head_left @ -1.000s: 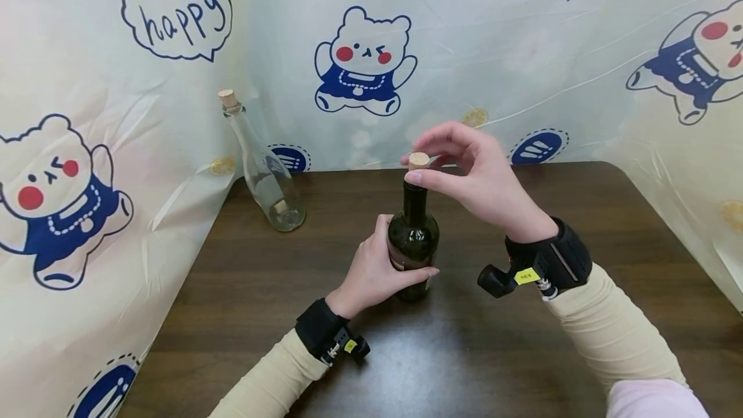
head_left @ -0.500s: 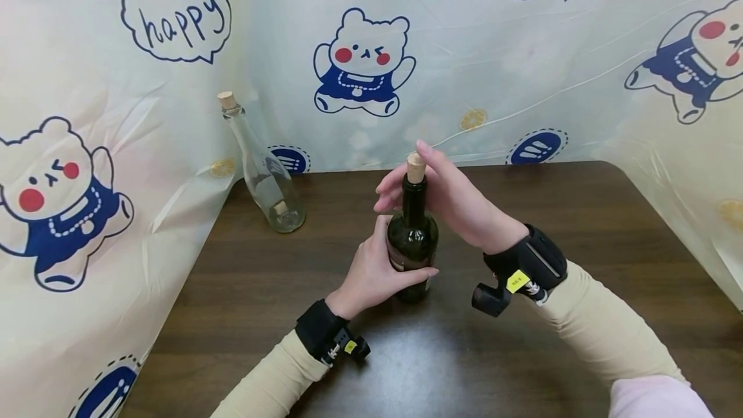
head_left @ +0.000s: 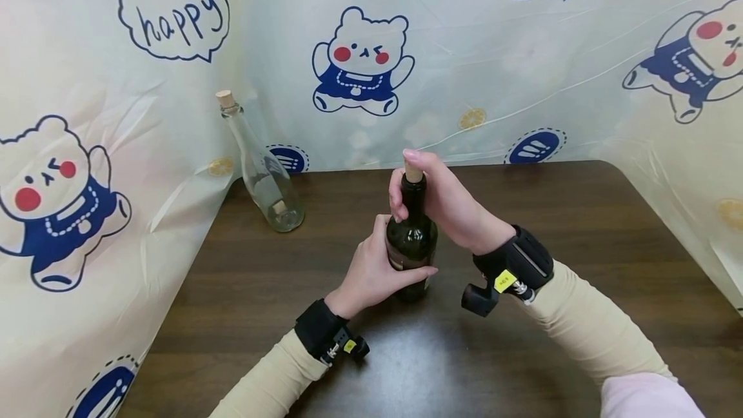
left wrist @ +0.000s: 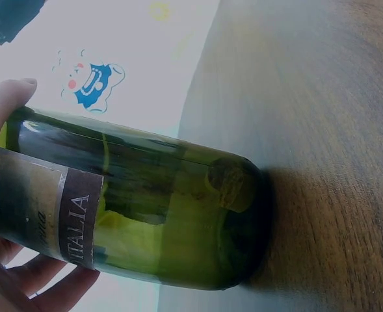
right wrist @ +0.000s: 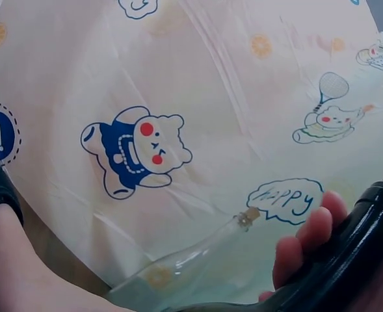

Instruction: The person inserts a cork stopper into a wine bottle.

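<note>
A dark green wine bottle (head_left: 412, 237) stands upright on the wooden table with a cork (head_left: 414, 175) in its mouth. My left hand (head_left: 371, 276) grips the bottle's body, thumb across the front. My right hand (head_left: 455, 208) wraps its fingers round the neck from behind, and its thumb presses on the cork's top. The left wrist view shows the label with "ITALIA" and a loose cork (left wrist: 235, 186) inside, near the base. In the right wrist view, curled fingers (right wrist: 305, 240) show beside the dark neck (right wrist: 373, 221).
A clear glass bottle (head_left: 255, 153) stands at the table's back left, stoppered with a cork (head_left: 225, 99); another cork (head_left: 280, 206) lies inside it. A printed curtain (head_left: 464, 37) hangs behind and beside the brown table (head_left: 232, 315).
My right hand has left its hold at the cork's top, moved down to curl round the bottle's neck, and set its thumb on the cork. My left hand has stayed put.
</note>
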`<state>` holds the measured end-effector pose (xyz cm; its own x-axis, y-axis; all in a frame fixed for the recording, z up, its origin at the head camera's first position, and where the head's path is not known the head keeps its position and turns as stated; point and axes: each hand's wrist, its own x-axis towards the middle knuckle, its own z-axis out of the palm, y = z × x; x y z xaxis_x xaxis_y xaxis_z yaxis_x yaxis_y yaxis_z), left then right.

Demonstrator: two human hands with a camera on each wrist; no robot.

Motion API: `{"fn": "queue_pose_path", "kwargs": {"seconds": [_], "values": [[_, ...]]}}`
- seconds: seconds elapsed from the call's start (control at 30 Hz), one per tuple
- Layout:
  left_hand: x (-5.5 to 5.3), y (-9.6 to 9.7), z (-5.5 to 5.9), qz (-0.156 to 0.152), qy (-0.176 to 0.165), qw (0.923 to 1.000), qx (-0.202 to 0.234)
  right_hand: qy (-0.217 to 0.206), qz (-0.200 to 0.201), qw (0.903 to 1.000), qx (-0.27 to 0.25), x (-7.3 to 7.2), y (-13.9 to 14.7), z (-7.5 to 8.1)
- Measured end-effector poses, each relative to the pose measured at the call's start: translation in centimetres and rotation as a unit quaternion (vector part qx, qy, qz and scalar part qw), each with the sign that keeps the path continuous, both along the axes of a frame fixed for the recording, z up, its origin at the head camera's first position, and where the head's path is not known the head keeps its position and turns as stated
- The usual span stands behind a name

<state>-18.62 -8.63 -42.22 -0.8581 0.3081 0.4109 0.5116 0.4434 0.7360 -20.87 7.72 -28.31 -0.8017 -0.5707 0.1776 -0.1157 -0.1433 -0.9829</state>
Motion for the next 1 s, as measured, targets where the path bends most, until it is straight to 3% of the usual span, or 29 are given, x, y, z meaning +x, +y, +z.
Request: {"fn": "queue_pose_path", "kwargs": {"seconds": [0.27, 1.0], "values": [[0.07, -0.08, 0.04, 0.007, -0.016, 0.9998, -0.007, 0.031, 0.003, 0.9994, -0.014, 0.03, -0.42, -0.4], [-0.03, 0.01, -0.13, 0.004, -0.006, 1.0, -0.006, 0.021, 0.0, 0.9991, -0.036, 0.17, -0.83, -0.24]]}}
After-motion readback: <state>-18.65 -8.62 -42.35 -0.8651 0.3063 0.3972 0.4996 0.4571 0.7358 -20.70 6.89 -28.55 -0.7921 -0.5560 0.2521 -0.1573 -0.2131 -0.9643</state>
